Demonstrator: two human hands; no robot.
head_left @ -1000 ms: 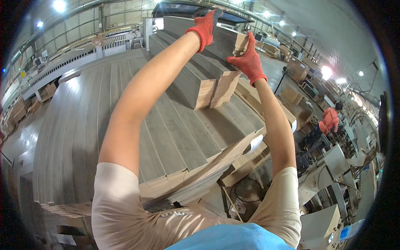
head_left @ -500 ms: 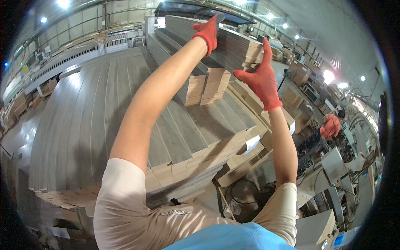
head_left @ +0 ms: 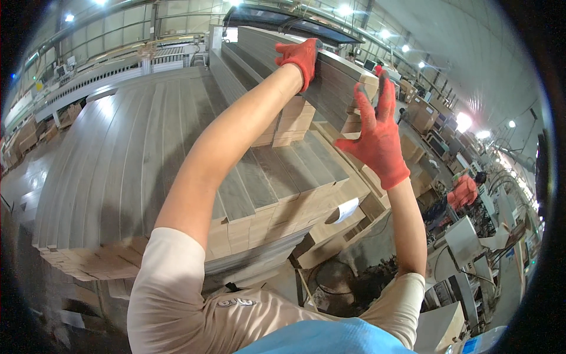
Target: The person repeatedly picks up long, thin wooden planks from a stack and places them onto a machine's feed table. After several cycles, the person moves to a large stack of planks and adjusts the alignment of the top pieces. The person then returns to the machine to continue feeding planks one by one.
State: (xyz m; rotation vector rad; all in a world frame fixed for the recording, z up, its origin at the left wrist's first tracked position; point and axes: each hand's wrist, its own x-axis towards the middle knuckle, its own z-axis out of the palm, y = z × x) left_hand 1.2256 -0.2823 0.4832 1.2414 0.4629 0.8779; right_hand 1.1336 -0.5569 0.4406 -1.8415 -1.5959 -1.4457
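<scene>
Grey planks (head_left: 333,89) | between left hand (head_left: 299,60) and right hand (head_left: 382,144) | right splayed wide, left's hold unclear

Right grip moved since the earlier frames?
Yes: rightward and back toward the wearer, judged against the near right corner of the wide plank pile. The right grip is now farther right of that corner.

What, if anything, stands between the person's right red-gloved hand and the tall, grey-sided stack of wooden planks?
Nothing visible does: the right red-gloved hand, spread open, is right by the near end of the tall, grey-sided stack of wooden planks. Whether they touch is unclear.
</scene>
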